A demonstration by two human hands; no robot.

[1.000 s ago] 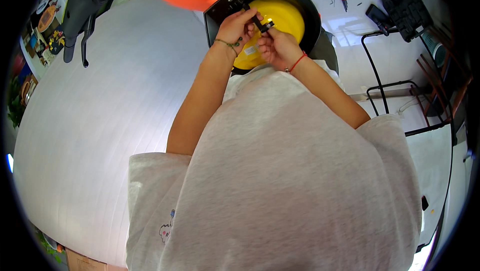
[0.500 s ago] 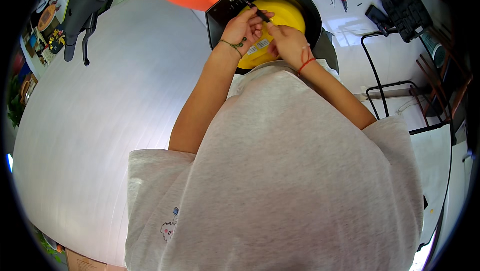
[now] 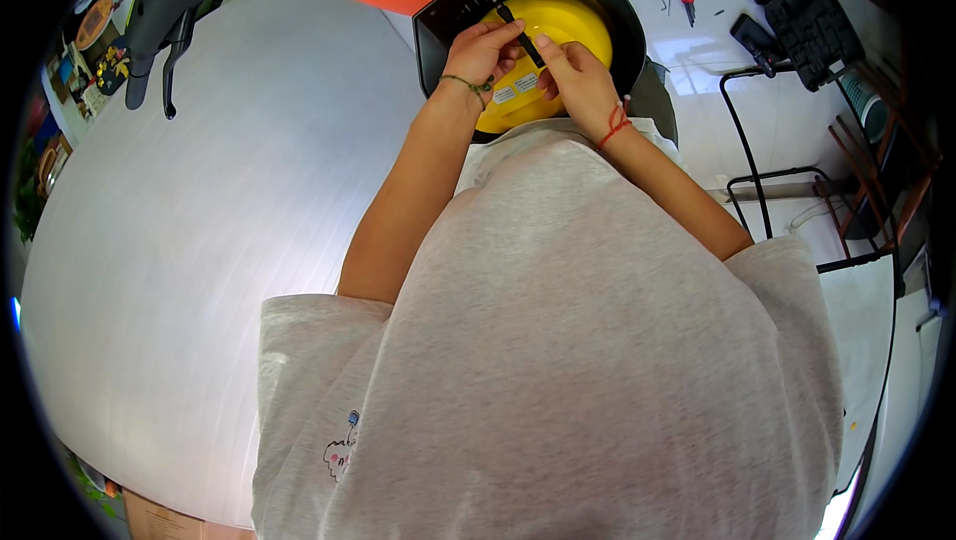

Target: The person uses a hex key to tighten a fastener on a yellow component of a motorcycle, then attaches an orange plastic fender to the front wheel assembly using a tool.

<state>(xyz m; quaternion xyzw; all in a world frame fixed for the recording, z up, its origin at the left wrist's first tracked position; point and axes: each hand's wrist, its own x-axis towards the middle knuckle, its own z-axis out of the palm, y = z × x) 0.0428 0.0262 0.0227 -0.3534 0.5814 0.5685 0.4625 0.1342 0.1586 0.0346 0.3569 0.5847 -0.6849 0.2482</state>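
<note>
Black slim part (image 3: 532, 50): located over the yellow round body (image 3: 573, 22), within the outline of the black housing (image 3: 629, 42), upper end toward the housing's upper-left edge. Left hand (image 3: 481, 50): grip narrow, part pinched between thumb and fingers. Right hand (image 3: 586, 84): thumb extended beside the part's lower end, fingers curled; whether this grip holds the part cannot be determined. The 2 forearms (image 3: 413, 177) extend forward and converge toward the housing.
</note>
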